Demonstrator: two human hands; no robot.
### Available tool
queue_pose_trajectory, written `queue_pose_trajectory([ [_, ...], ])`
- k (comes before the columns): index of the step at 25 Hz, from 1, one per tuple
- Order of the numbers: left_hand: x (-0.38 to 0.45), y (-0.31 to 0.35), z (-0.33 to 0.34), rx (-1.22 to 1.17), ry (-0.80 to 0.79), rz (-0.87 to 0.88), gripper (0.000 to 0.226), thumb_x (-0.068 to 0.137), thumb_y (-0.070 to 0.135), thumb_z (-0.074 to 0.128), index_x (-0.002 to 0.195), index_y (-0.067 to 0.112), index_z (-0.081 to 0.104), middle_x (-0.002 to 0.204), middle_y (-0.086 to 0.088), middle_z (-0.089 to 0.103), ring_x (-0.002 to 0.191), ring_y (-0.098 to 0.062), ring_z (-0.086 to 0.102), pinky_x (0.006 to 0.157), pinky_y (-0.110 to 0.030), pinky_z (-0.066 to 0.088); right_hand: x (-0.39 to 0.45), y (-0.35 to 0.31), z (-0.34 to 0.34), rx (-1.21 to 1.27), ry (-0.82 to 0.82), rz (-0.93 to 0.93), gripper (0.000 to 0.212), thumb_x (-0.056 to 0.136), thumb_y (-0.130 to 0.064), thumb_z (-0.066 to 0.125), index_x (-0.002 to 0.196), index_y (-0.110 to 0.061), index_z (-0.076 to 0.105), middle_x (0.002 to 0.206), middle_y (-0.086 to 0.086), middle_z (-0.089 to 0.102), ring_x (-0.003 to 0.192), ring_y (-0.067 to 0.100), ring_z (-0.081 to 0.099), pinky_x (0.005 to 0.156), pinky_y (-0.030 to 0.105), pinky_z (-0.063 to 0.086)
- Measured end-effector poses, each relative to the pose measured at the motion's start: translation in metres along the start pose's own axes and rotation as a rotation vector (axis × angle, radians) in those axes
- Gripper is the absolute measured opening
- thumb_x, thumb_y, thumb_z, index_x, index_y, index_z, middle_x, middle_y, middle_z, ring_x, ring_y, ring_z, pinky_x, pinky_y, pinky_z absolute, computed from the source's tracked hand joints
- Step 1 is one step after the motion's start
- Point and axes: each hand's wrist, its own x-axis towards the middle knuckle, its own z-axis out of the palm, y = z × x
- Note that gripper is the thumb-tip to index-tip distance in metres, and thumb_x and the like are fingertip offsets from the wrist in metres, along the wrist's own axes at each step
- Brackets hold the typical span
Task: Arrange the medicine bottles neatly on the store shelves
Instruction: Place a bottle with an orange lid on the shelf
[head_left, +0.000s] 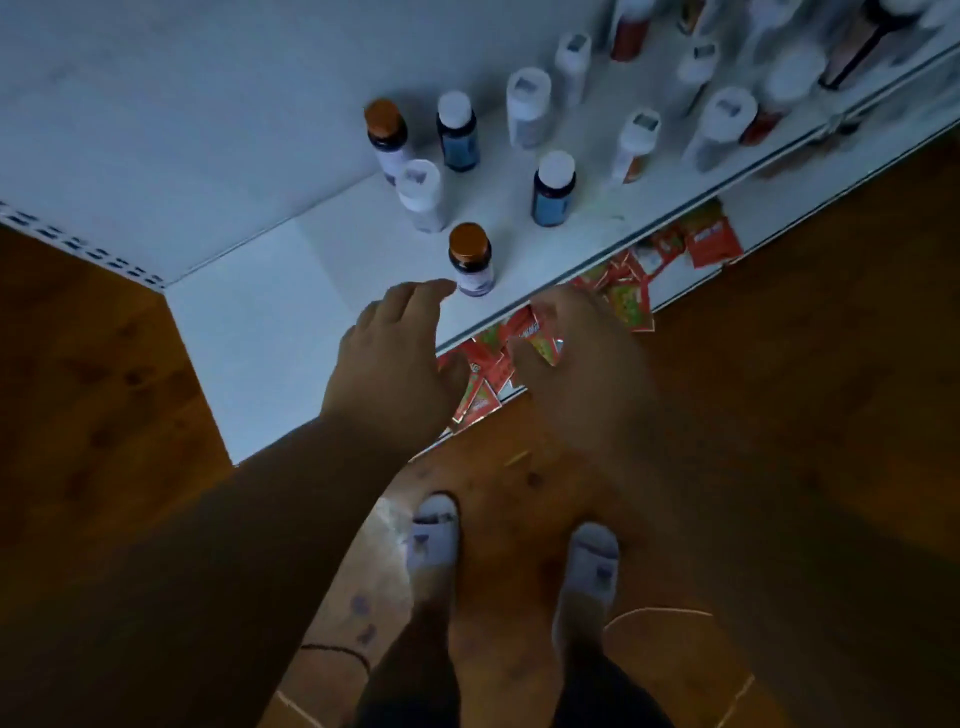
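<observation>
A white store shelf (270, 332) carries several upright medicine bottles. Nearest the front edge stands a dark bottle with an orange cap (471, 259). Behind it are a white bottle (422, 195), a second orange-capped bottle (387, 136) and two blue bottles with white caps (457, 131) (554, 188). More white bottles (528, 106) stand further right. My left hand (395, 358) hovers over the shelf's front, fingers relaxed, fingertips just short of the nearest orange-capped bottle. My right hand (582, 364) hangs past the shelf edge, fingers loose, holding nothing.
Red sachets (519, 353) are heaped on a lower shelf under the front edge. The floor (779, 415) is brown wood. My two feet in white slippers (434, 535) stand close to the shelf. A perforated shelf upright (78, 249) runs at the left.
</observation>
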Motion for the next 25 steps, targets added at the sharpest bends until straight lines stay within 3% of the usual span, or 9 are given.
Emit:
queue_pose_trajectory([
  [3, 0.034, -0.040, 0.047, -0.016, 0.037, -0.030, 0.059, 0.092, 0.036, 0.061, 0.145, 0.026, 0.036, 0.150, -0.001, 0.041, 0.133, -0.024, 0.044, 0.105, -0.043, 0.041, 0.053, 0.031, 0.053, 0.123, 0.004, 0.091, 0.052, 0.091, -0.033, 0.067, 0.137, -0.020, 0.048, 0.136, 0.001, 0.054, 0.120, 0.014, 0.054, 0.092, 0.024, 0.044],
  [7, 0.063, -0.077, 0.083, -0.017, 0.061, -0.021, 0.057, 0.094, 0.042, 0.056, 0.144, 0.026, 0.036, 0.150, 0.001, 0.042, 0.131, -0.023, 0.047, 0.103, -0.048, 0.046, 0.117, 0.036, 0.108, 0.325, -0.021, 0.073, 0.080, 0.083, -0.026, 0.078, 0.149, -0.016, 0.033, 0.148, 0.003, 0.043, 0.135, 0.019, 0.044, 0.105, 0.023, 0.035],
  [9, 0.069, -0.083, 0.088, -0.008, 0.069, -0.008, 0.055, 0.094, 0.043, 0.054, 0.144, 0.027, 0.036, 0.149, 0.002, 0.042, 0.131, -0.022, 0.047, 0.103, -0.049, 0.046, 0.132, 0.031, 0.120, 0.372, 0.018, -0.009, 0.075, 0.083, -0.025, 0.078, 0.145, -0.016, 0.038, 0.143, 0.003, 0.049, 0.131, 0.018, 0.047, 0.110, 0.029, 0.037],
  [12, 0.070, -0.079, 0.084, -0.042, 0.077, -0.005, 0.052, 0.096, 0.045, 0.050, 0.144, 0.028, 0.036, 0.150, 0.003, 0.041, 0.132, -0.021, 0.046, 0.103, -0.048, 0.046, 0.127, 0.024, 0.118, 0.447, -0.017, -0.017, 0.058, 0.087, -0.025, 0.073, 0.136, -0.017, 0.044, 0.131, -0.001, 0.057, 0.112, 0.010, 0.056, 0.094, 0.017, 0.039],
  [14, 0.063, -0.068, 0.071, -0.099, 0.079, -0.016, 0.050, 0.098, 0.047, 0.046, 0.143, 0.030, 0.036, 0.150, 0.005, 0.041, 0.131, -0.017, 0.046, 0.103, -0.044, 0.046, 0.107, 0.019, 0.103, 0.564, -0.064, 0.035, 0.052, 0.086, -0.031, 0.074, 0.129, -0.022, 0.046, 0.114, -0.010, 0.060, 0.089, 0.000, 0.060, 0.075, 0.007, 0.044],
  [16, 0.046, -0.050, 0.048, -0.235, 0.051, -0.062, 0.045, 0.099, 0.049, 0.040, 0.141, 0.032, 0.038, 0.146, 0.007, 0.045, 0.124, -0.010, 0.048, 0.096, -0.030, 0.045, 0.078, 0.011, 0.077, 0.709, -0.052, 0.109, 0.048, 0.084, -0.041, 0.074, 0.122, -0.026, 0.049, 0.101, -0.015, 0.061, 0.081, -0.001, 0.063, 0.061, 0.007, 0.048],
  [19, 0.004, -0.008, 0.001, -0.493, -0.062, -0.164, 0.049, 0.096, 0.060, 0.028, 0.136, 0.036, 0.043, 0.135, 0.012, 0.052, 0.111, -0.002, 0.052, 0.080, -0.015, 0.043, 0.021, -0.008, 0.019, 0.827, -0.026, 0.238, 0.035, 0.088, -0.057, 0.059, 0.111, -0.031, 0.052, 0.098, -0.010, 0.064, 0.085, 0.007, 0.068, 0.071, 0.022, 0.057],
  [23, -0.078, 0.076, -0.083, -0.688, -0.124, -0.161, 0.060, 0.087, 0.074, 0.017, 0.129, 0.043, 0.046, 0.124, 0.018, 0.056, 0.116, -0.006, 0.054, 0.100, -0.035, 0.047, -0.069, -0.057, -0.095, 0.909, -0.105, 0.293, 0.028, 0.096, -0.057, 0.046, 0.113, -0.037, 0.055, 0.107, -0.007, 0.066, 0.095, 0.010, 0.068, 0.088, 0.036, 0.057],
  [25, -0.115, 0.116, -0.122, -0.786, -0.104, -0.150, 0.060, 0.088, 0.074, 0.016, 0.128, 0.043, 0.047, 0.123, 0.019, 0.057, 0.116, -0.005, 0.054, 0.101, -0.034, 0.045, -0.099, -0.084, -0.150, 0.890, -0.118, 0.222, 0.023, 0.097, -0.050, 0.050, 0.109, -0.032, 0.058, 0.104, -0.004, 0.068, 0.093, 0.009, 0.069, 0.087, 0.036, 0.056],
])
